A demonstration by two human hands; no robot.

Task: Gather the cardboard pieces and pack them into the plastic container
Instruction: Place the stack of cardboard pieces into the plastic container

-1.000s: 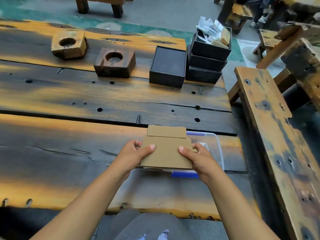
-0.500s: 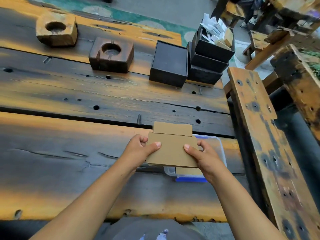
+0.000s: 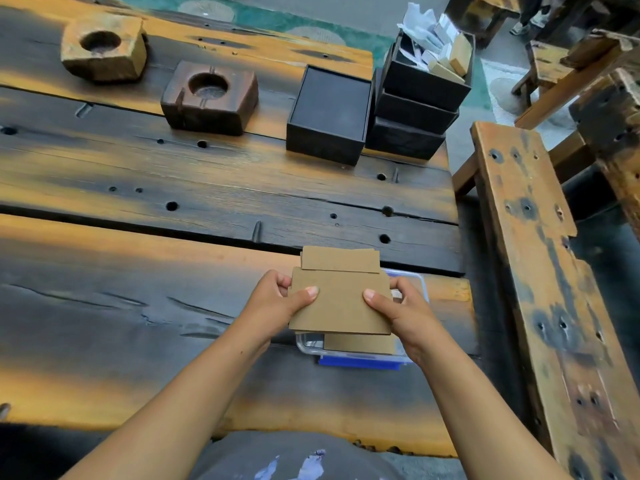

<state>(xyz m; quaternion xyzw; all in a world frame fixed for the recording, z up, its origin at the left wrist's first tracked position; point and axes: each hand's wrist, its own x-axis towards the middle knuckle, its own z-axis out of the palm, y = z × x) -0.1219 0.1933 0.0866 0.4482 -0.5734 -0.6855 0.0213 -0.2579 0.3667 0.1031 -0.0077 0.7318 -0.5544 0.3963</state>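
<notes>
The cardboard (image 3: pixel 341 303), clamped at its sides by the left hand (image 3: pixel 277 301) and right hand (image 3: pixel 401 311), had been kept over the box (image 3: pixel 410 284) on the counter (image 3: pixel 138 306), not yet packed in.

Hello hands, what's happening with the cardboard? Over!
Left hand and right hand both gripping the cardboard stack. Stack held above the plastic container, some cardboard already inside. Nothing in the way.

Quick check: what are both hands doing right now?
Left hand: closed on the flat brown cardboard pieces.
Right hand: closed on the same pieces.
</notes>
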